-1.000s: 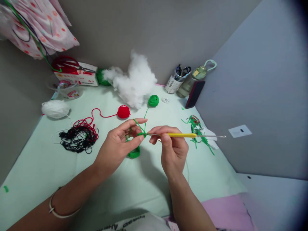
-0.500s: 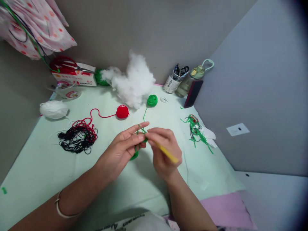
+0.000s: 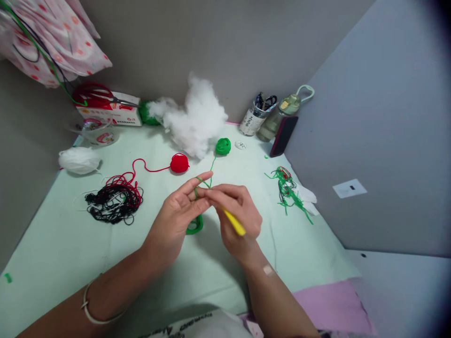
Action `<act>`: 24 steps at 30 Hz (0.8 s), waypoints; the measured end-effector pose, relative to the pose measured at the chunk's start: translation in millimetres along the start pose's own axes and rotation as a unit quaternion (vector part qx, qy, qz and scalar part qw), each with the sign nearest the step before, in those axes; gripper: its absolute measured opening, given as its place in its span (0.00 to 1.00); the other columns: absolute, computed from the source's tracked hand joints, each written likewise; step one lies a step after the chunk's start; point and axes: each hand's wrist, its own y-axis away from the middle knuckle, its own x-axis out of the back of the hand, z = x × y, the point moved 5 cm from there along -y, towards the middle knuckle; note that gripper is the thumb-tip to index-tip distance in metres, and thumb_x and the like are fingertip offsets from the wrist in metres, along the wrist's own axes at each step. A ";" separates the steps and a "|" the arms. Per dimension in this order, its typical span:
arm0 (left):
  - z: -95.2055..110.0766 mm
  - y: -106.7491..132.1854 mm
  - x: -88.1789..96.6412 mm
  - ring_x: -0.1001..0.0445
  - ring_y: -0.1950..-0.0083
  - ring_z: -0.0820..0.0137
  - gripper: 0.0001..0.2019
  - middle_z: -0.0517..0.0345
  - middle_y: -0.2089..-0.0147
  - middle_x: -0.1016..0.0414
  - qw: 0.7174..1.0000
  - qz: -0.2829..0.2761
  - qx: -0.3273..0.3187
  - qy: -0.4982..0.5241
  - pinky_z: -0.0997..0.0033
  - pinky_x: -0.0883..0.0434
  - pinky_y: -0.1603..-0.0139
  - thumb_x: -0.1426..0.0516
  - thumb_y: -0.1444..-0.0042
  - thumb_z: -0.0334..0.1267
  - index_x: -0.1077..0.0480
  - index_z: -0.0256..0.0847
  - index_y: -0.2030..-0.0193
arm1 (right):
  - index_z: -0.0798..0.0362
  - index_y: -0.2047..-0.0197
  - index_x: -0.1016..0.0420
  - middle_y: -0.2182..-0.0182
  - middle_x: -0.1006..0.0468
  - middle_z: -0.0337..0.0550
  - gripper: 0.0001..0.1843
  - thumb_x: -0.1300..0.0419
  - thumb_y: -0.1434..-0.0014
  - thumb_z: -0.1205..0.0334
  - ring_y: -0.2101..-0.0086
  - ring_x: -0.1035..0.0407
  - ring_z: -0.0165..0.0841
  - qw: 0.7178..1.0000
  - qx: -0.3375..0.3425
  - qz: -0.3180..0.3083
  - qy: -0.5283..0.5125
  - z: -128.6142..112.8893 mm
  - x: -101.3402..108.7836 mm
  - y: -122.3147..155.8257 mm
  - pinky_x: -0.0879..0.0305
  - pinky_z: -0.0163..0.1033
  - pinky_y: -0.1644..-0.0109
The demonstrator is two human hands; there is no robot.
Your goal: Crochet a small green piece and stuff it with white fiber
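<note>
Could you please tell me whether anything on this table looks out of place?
On the left, the black yarn lies in a loose tangle with red strands over its edge, which looks untidy compared with the wound red ball and small green ball.

Includes two hands [image 3: 172, 211] [image 3: 243, 211] and one yellow handle [image 3: 234, 223] at centre, one red ball [image 3: 179, 163] and one small green ball [image 3: 223, 146] above, one bottle [image 3: 269, 128] upper right.

my fingers [image 3: 198, 206] hide the tip of the yellow tool [image 3: 235, 222] and parts of the green yarnwork [image 3: 199, 224]; the top edge crops spotted cloth [image 3: 63, 42].
</note>
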 end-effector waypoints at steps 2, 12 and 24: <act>-4.5 -1.9 -1.8 0.27 0.60 0.74 0.18 0.59 0.59 0.21 0.997 -0.034 0.040 0.049 0.75 0.30 0.53 0.33 0.42 0.34 0.19 0.44 0.45 | 0.39 0.48 0.17 0.56 0.16 0.44 0.19 0.37 0.36 0.72 0.57 0.22 0.36 0.999 0.028 0.001 0.024 0.0 1.3 -0.2 0.23 0.44 0.57; 9.5 -2.7 1.5 0.25 0.51 0.70 0.13 0.57 0.55 0.20 0.997 -0.064 0.006 -0.037 0.75 0.31 0.50 0.35 0.40 0.34 0.18 0.46 0.49 | 0.46 0.60 0.15 0.65 0.17 0.39 0.06 0.35 0.34 0.58 0.68 0.26 0.29 0.931 -0.229 0.028 -0.281 23.4 -2.1 -8.9 0.29 0.37 0.64; 13.2 -4.3 2.9 0.26 0.55 0.70 0.14 0.59 0.59 0.23 0.998 -0.038 -0.010 -0.055 0.73 0.32 0.55 0.32 0.44 0.35 0.17 0.47 0.50 | 0.47 0.60 0.18 0.64 0.15 0.38 0.07 0.38 0.31 0.59 0.70 0.25 0.26 0.907 -0.255 0.023 -0.335 29.7 -0.5 -9.4 0.29 0.34 0.64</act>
